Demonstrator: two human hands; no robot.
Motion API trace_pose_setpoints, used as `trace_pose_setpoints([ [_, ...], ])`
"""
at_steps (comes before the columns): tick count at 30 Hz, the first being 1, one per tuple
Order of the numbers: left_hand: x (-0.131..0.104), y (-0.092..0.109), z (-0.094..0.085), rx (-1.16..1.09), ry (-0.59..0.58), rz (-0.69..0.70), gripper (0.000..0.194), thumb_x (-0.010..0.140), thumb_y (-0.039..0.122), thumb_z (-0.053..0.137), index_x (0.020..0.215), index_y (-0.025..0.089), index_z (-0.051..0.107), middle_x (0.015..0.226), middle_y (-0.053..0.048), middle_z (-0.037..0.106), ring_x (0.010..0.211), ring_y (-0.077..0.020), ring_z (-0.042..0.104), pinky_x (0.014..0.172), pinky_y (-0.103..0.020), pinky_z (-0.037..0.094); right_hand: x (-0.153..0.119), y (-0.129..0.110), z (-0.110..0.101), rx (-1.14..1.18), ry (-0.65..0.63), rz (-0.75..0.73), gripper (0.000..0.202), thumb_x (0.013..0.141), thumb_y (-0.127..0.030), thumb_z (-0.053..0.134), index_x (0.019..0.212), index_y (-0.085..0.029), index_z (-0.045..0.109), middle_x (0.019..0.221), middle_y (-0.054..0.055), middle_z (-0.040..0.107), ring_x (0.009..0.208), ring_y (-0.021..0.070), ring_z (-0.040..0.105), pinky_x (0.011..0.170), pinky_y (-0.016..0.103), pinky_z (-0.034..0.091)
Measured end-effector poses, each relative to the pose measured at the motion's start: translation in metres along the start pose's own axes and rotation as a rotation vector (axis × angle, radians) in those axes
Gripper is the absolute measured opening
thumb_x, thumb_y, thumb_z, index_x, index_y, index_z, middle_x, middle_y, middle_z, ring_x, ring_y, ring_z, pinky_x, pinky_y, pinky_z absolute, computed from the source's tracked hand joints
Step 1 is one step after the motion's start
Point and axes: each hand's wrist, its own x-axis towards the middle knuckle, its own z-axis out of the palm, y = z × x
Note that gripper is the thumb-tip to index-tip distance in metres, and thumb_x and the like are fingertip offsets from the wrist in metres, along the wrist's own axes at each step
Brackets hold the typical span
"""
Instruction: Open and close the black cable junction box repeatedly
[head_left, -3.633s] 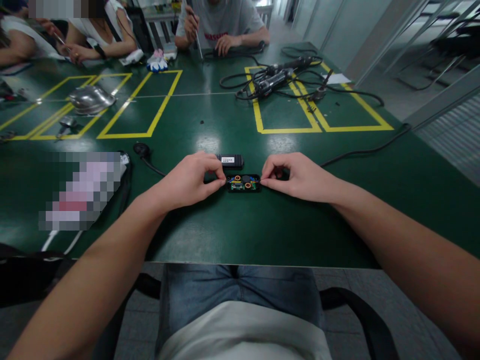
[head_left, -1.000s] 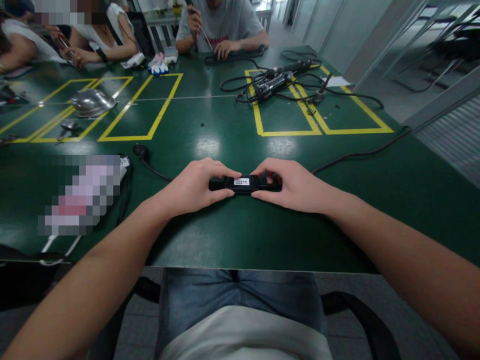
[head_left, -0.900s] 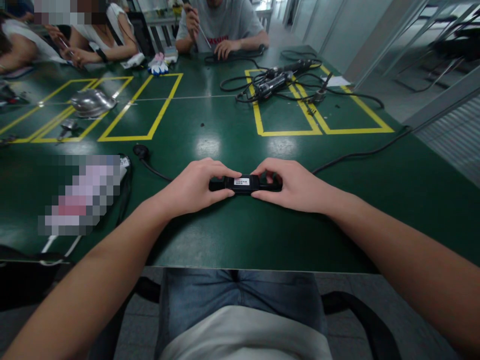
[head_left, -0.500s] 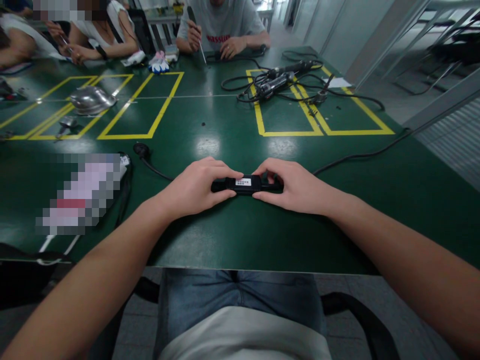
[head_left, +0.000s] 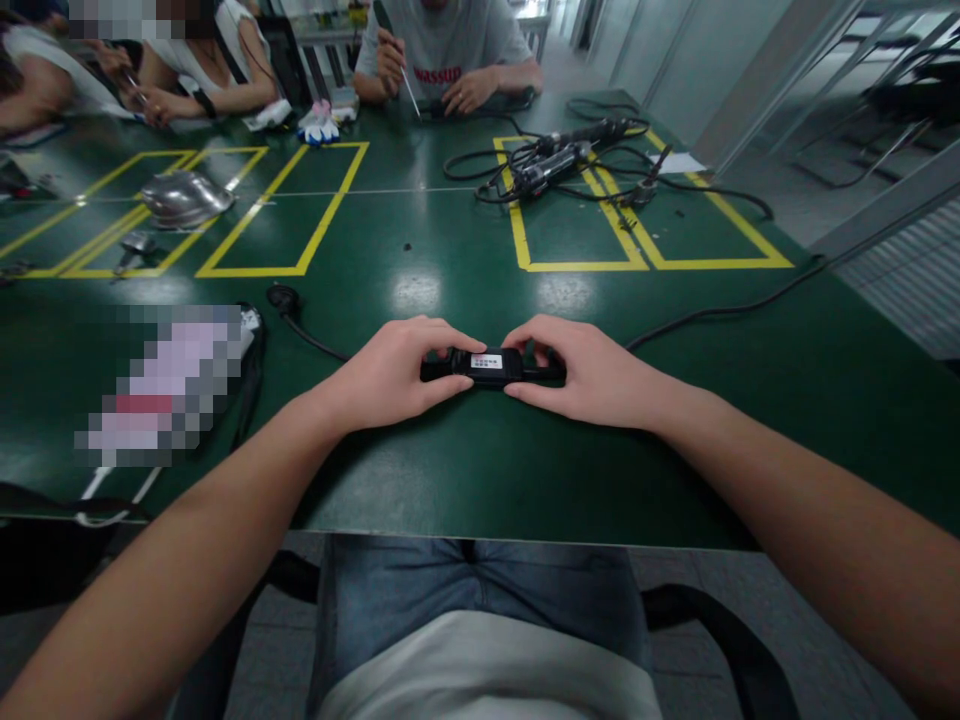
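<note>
Between my two hands, on the green table [head_left: 480, 470], is a small black in-line cord box [head_left: 512, 368] with a white printed label [head_left: 487, 362] too small to read. My left hand [head_left: 390, 375] pinches its left end between thumb and fingers. My right hand [head_left: 589, 372] grips the right end the same way. A black cord [head_left: 311, 343] with a plug [head_left: 282, 298] emerges beyond my left hand. Another black cord [head_left: 697, 313] runs from behind my right hand toward the table's right edge. My palms hide where the cords meet the box.
A blurred-out phone-like object [head_left: 169, 390] with a white cable lies at left. Metal parts [head_left: 184, 200] sit in yellow-taped areas farther back. Black corded tools [head_left: 555, 165] lie at back right. Across the table, a person in a grey shirt [head_left: 461, 50] holds a thin pointed tool.
My hands and the black box stay almost still. The person opposite has shifted the thin tool's tip slightly to the right.
</note>
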Motion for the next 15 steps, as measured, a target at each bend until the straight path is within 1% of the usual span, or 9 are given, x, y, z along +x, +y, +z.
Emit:
trace_pose_setpoints([
  [2, 0.000, 0.000, 0.000, -0.028, 0.004, -0.021, 0.036, 0.099, 0.035, 0.078, 0.132, 0.022, 0.087, 0.113, -0.007, 0.088, 0.095, -0.0226, 0.077, 0.092, -0.037, 0.059, 0.000, 0.001, 0.000, 0.005, -0.003, 0.012, 0.047, 0.090, -0.041, 0.087, 0.131, -0.022, 0.074, 0.110, 0.008, 0.079, 0.087, 0.0246, 0.068, 0.079, 0.038, 0.053],
  [5, 0.001, -0.001, -0.001, -0.071, 0.010, -0.068, 0.037, 0.099, 0.038, 0.077, 0.130, 0.021, 0.086, 0.112, -0.007, 0.088, 0.094, -0.0221, 0.076, 0.087, -0.034, 0.058, 0.000, 0.002, 0.001, 0.036, -0.007, 0.043, 0.064, 0.090, -0.042, 0.088, 0.147, -0.022, 0.068, 0.114, 0.008, 0.079, 0.085, 0.0237, 0.068, 0.078, 0.038, 0.054],
  [8, 0.003, -0.002, 0.000, -0.136, 0.048, -0.109, 0.041, 0.100, 0.045, 0.074, 0.131, 0.019, 0.084, 0.115, -0.008, 0.088, 0.097, -0.0227, 0.077, 0.083, -0.034, 0.058, 0.000, 0.003, 0.002, 0.078, -0.002, 0.054, 0.077, 0.089, -0.043, 0.089, 0.157, -0.024, 0.060, 0.115, 0.007, 0.078, 0.083, 0.0231, 0.068, 0.078, 0.038, 0.055],
  [11, 0.005, -0.006, 0.001, -0.116, 0.147, -0.136, 0.043, 0.099, 0.048, 0.075, 0.131, 0.019, 0.081, 0.119, -0.009, 0.087, 0.098, -0.0232, 0.076, 0.082, -0.034, 0.058, 0.000, 0.004, 0.003, 0.116, 0.006, 0.051, 0.082, 0.087, -0.042, 0.090, 0.158, -0.025, 0.053, 0.115, 0.007, 0.078, 0.083, 0.0230, 0.068, 0.079, 0.039, 0.056],
  [13, 0.006, -0.010, 0.003, -0.038, 0.221, -0.161, 0.037, 0.098, 0.043, 0.076, 0.126, 0.019, 0.079, 0.118, -0.009, 0.086, 0.097, -0.0231, 0.075, 0.083, -0.035, 0.058, -0.001, 0.004, 0.004, 0.135, 0.007, 0.060, 0.079, 0.088, -0.044, 0.089, 0.154, -0.026, 0.051, 0.113, 0.006, 0.077, 0.082, 0.0226, 0.067, 0.077, 0.038, 0.055],
  [15, 0.007, -0.014, 0.004, 0.045, 0.264, -0.197, 0.029, 0.097, 0.038, 0.078, 0.120, 0.020, 0.078, 0.116, -0.008, 0.085, 0.098, -0.0234, 0.075, 0.086, -0.037, 0.058, -0.001, 0.003, 0.004, 0.149, 0.013, 0.075, 0.072, 0.090, -0.046, 0.086, 0.148, -0.026, 0.049, 0.111, 0.006, 0.077, 0.081, 0.0224, 0.065, 0.074, 0.037, 0.053],
])
